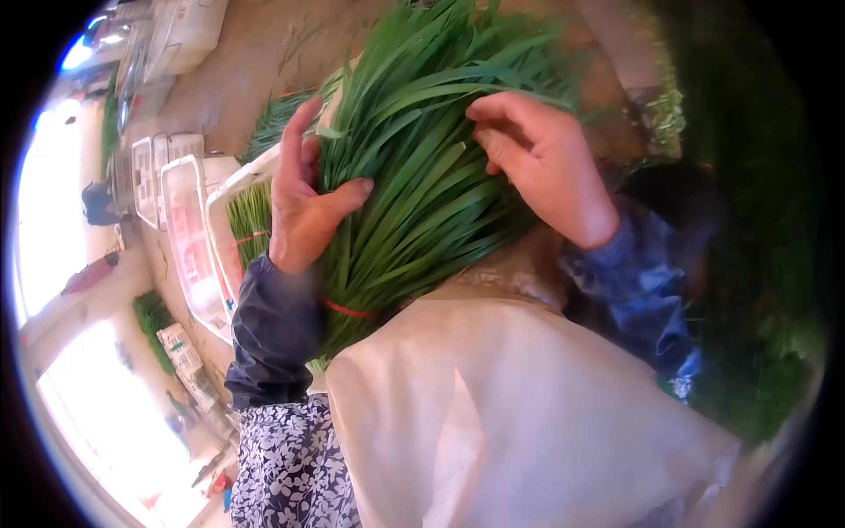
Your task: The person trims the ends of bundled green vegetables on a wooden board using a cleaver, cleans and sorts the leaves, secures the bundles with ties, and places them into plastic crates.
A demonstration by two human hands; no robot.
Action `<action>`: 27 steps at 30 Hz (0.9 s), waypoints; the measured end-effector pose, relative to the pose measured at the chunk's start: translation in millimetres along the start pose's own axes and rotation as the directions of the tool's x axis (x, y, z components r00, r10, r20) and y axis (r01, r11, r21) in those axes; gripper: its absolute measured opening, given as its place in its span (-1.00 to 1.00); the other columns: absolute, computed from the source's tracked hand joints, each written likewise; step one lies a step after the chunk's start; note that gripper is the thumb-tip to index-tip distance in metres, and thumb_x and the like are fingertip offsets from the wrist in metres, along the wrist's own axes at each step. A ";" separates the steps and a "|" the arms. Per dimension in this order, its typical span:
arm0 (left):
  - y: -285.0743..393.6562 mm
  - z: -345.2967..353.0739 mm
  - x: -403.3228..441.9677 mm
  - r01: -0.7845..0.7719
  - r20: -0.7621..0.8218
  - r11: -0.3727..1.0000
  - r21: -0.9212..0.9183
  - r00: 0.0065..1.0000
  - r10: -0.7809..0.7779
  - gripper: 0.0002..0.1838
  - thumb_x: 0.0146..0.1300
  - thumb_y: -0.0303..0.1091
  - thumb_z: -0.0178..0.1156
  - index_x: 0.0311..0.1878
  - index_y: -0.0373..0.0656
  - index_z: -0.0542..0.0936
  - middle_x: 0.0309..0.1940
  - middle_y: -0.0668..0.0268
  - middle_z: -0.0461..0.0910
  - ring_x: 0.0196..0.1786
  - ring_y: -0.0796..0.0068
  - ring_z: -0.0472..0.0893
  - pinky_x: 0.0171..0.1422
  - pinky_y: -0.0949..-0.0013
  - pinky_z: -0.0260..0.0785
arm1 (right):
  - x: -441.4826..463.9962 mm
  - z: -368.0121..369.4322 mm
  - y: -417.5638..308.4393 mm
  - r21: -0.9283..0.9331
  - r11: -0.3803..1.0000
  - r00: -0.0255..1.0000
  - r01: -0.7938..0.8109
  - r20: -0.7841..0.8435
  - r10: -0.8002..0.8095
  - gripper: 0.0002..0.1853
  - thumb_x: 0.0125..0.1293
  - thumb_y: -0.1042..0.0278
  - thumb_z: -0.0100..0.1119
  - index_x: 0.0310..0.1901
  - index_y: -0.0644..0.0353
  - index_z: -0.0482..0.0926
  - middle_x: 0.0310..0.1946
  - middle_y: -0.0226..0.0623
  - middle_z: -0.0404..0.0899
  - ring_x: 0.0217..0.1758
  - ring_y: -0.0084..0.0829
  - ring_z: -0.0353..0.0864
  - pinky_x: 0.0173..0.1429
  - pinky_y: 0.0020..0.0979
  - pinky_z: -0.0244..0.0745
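A large bundle of long green leaves (422,185) lies over my lap, fanned out at the top. A red band (350,309) ties it near its lower end. My left hand (308,189) rests against the bundle's left side, thumb and fingers apart, the thumb on the leaves. At the bundle's right side, my right hand (541,154) has its thumb and index finger bent close together over the leaves. Whether a leaf is between those fingertips is too small to tell. A pale apron (528,396) covers my lap below the bundle.
Left of the bundle is a white crate (218,231) with tied green stalks (251,220) inside. More white baskets (185,207) stand beyond it. Dark green leaves (748,264) fill the right side. Brown floor (255,53) shows at the top.
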State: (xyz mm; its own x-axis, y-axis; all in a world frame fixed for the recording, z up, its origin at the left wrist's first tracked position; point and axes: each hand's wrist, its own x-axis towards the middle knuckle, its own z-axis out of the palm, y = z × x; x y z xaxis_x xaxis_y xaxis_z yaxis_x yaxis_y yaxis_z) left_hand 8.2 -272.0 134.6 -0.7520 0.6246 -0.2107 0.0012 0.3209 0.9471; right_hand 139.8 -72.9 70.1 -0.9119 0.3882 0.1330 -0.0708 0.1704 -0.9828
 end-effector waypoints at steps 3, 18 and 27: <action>-3.8 0.5 6.9 -0.036 0.035 0.999 -0.010 0.999 0.036 -0.04 -0.05 -0.72 0.22 0.49 -0.10 0.10 0.07 0.12 0.52 0.13 0.33 0.55 0.27 0.34 0.39 | -0.2 0.0 9.7 0.065 0.990 0.990 -0.129 0.064 0.125 -0.73 0.28 0.63 0.14 0.02 0.35 0.55 -0.28 -0.39 0.59 -0.36 -0.67 0.48 -0.28 -0.58 0.44; -26.5 -14.7 28.7 -0.014 0.157 0.999 0.032 0.987 0.009 -0.10 -0.02 -0.48 0.47 0.41 -0.25 0.23 0.00 0.14 0.51 0.04 0.36 0.57 0.12 0.35 0.46 | 2.3 8.1 18.8 -0.099 0.992 0.996 0.081 0.050 -0.077 -0.83 0.16 0.67 0.23 -0.20 0.29 0.57 -0.28 -0.42 0.53 -0.35 -0.67 0.44 -0.27 -0.59 0.35; -18.8 -26.2 23.5 -0.078 0.100 0.982 0.171 0.993 0.062 -0.23 -0.02 -0.26 0.50 0.28 -0.23 0.41 0.04 0.25 0.50 -0.13 0.43 0.53 -0.14 0.38 0.44 | -2.3 10.7 -56.2 0.462 0.885 0.979 -0.056 0.201 -0.043 -0.91 0.38 0.59 0.02 -0.12 0.23 0.42 -0.10 -0.16 0.60 -0.30 -0.50 0.58 -0.23 -0.55 0.46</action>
State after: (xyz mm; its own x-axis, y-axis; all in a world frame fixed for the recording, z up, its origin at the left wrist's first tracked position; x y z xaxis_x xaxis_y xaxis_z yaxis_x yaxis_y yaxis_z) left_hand -26.7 -282.1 118.2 -0.6808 0.7112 -0.1750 0.1728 0.3882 0.9052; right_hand 141.6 -93.1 123.7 -0.9707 0.1905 0.1464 -0.1981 -0.2900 -0.9363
